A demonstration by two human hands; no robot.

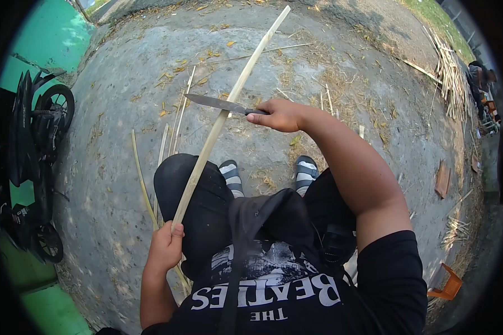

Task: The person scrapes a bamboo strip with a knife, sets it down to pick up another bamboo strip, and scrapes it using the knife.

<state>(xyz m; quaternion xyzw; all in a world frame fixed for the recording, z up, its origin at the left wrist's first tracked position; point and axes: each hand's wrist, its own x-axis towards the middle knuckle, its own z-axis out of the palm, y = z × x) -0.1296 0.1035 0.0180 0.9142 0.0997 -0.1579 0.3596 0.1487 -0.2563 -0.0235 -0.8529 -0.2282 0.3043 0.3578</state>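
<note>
A long pale bamboo strip (pixel 208 146) slants up and away from my left knee. My left hand (pixel 166 246) is closed around its near end, thumb on top. In my right hand (pixel 278 115) is a knife (pixel 215 103), gripped by its dark handle. The blade points left and lies across the strip at about its middle; whether it cuts into the strip I cannot tell. Beside my left leg, other thin bamboo strips (pixel 141 178) lie on the ground, one passing close to my left hand.
A motorcycle (pixel 36 162) stands at the left by a green wall (pixel 44 42). A pile of bamboo strips (pixel 450 75) lies at the far right, near another person (pixel 479 81). An orange stool (pixel 446 283) is at the lower right. Dry leaves and shavings litter the concrete (pixel 112 128).
</note>
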